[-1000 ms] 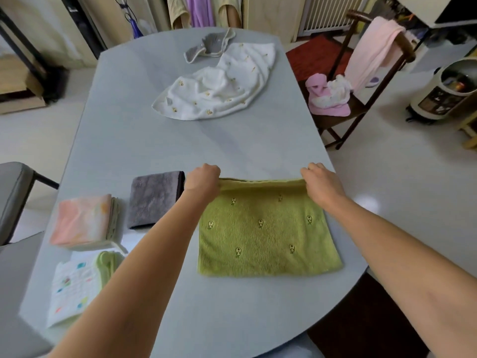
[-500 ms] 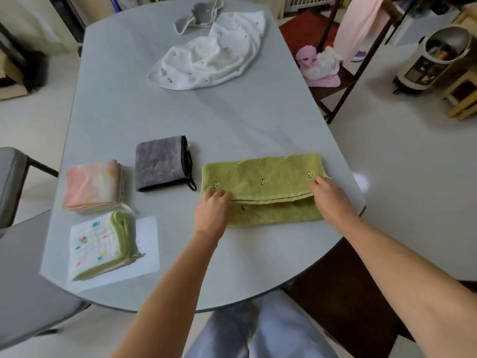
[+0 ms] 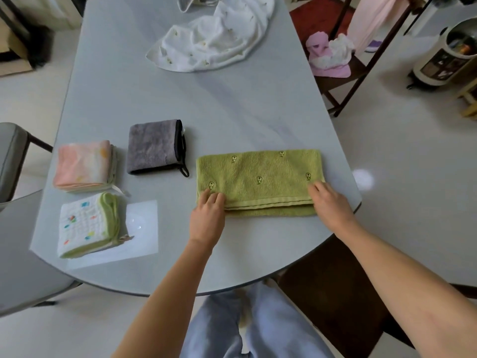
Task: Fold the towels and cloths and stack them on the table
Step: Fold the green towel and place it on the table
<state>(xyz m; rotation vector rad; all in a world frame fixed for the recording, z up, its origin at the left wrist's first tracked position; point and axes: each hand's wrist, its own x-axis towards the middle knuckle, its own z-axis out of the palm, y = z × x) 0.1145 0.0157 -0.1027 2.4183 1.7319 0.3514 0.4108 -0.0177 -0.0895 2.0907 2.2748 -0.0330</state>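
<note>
The green towel (image 3: 259, 183) lies folded near the bench's (image 3: 232, 104) front edge. The left hand (image 3: 207, 215) and right hand (image 3: 329, 205) rest flat on its two near corners, fingers straight — pressing, not gripping. Left of the towel sits a folded grey cloth (image 3: 153, 147); beyond it — a crumpled white cloth (image 3: 214, 41).

The green towel (image 3: 259, 182), spread flat a second ago, was folded in half: both hands carried its far edge back toward the table's (image 3: 232, 104) near rim, where left hand (image 3: 206, 218) and right hand (image 3: 329, 205) pressed it down.
</note>
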